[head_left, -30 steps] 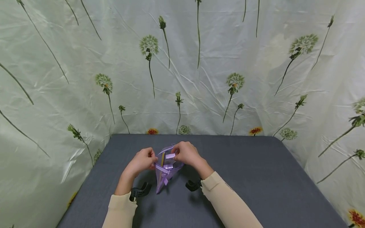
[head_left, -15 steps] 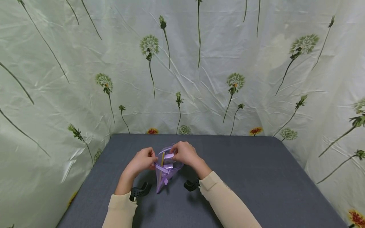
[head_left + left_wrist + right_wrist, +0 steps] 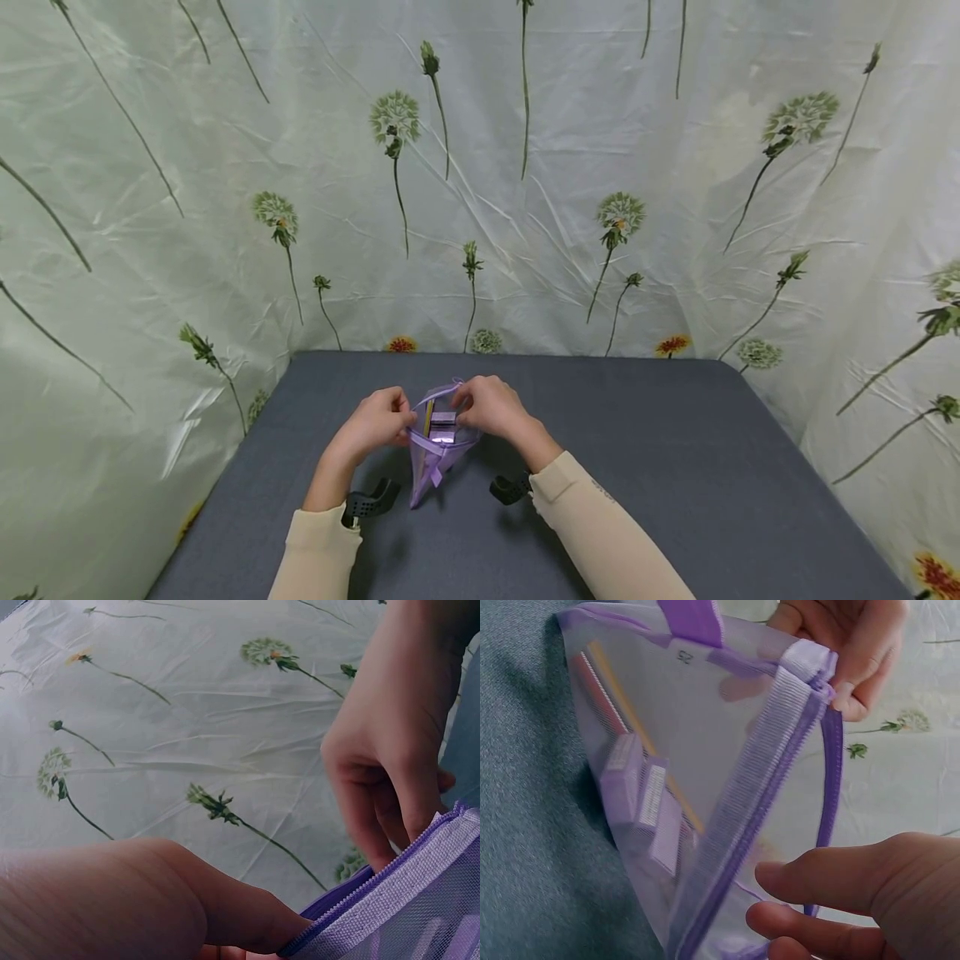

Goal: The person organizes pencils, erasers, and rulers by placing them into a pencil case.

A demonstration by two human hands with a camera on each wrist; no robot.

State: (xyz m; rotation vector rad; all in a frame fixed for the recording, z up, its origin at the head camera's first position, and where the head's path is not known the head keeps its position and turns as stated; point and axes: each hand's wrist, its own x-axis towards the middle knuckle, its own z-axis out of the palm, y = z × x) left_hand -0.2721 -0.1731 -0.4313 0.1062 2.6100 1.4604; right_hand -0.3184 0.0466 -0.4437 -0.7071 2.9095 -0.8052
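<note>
A purple mesh zip pouch stands tilted with its mouth unzipped, near the middle of the table. My left hand pinches the left end of its zipper edge between thumb and fingers. Over the right side of the mouth is my right hand; in the right wrist view its thumb and fingers are apart with nothing between them. Through the mesh show small lilac boxes, stacked along one side. A thin yellow pencil-like stick and a dark-red striped one lie behind them.
The pouch rests on a dark grey table. Behind and beside it hangs a pale curtain printed with dandelions. Each wrist wears a black camera strap, such as the left one.
A lilac box in my right hand's fingers has gone lower into the pouch and been let go. The fingers have parted and drawn slightly right. My left hand keeps its place.
</note>
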